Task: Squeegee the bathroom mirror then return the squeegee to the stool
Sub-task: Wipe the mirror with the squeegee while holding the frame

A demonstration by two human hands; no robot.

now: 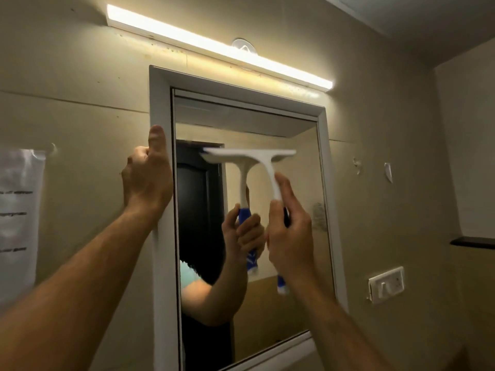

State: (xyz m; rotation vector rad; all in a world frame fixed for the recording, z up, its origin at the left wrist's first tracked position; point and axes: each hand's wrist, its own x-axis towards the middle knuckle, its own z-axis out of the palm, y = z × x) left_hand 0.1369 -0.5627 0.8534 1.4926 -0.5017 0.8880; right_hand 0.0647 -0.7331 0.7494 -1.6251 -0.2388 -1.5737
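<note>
Centre frame, right hand [290, 236] is gripping the white plastic squeegee with blue handle [270, 172], grip closed around the handle. Blade bar is lying horizontal against the white-framed bathroom mirror [300, 210], upper half of the glass; handle's long axis is running down and slightly right from blade into the palm. Left hand [147, 178] is bracing on the mirror frame's left edge, holding nothing else. Judging a downward pull is coming next. Stool isn't showing in frame.
</note>
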